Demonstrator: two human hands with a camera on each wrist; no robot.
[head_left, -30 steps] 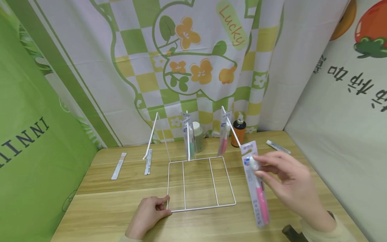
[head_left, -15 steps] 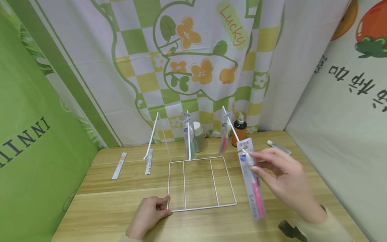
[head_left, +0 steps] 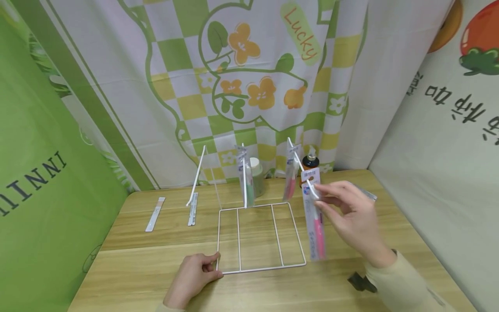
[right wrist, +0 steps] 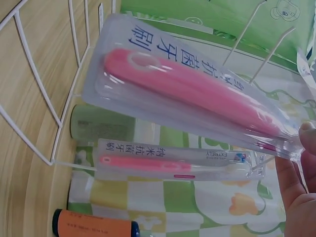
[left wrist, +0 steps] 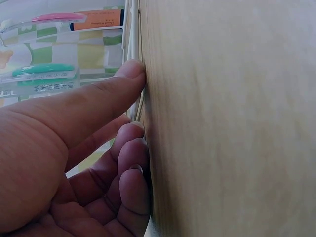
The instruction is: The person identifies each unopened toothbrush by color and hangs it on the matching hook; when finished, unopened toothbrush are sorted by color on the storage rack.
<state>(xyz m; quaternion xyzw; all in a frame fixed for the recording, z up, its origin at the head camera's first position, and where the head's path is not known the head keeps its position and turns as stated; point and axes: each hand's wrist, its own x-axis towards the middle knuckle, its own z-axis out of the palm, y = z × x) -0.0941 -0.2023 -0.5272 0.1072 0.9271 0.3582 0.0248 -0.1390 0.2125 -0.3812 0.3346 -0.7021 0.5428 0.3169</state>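
Observation:
A white wire rack [head_left: 261, 269] stands on the wooden table, with three prongs reaching forward. At its near left corner, my left hand [head_left: 192, 277] pinches the base wire between thumb and fingers. My right hand [head_left: 351, 216] pinches a packaged pink toothbrush [head_left: 319, 236] near its top, and the card's hole is at the bent tip of the right prong. Another packaged pink toothbrush [right wrist: 148, 164] hangs further back on that prong. From the middle prong hangs a packaged green toothbrush [head_left: 249, 186]. The left prong [head_left: 196, 175] carries nothing.
Behind the rack are a pale green jar [head_left: 256, 178] with a white lid and an orange pump bottle [right wrist: 94, 225]. Two slim packets [head_left: 155, 214] lie on the left side. A tube [head_left: 368, 194] is partly hidden behind my right hand. Patterned curtains enclose the table.
My right hand has carried the packaged pink toothbrush left and back, bringing the card's hole onto the right prong's tip. The left hand stays at the rack's corner.

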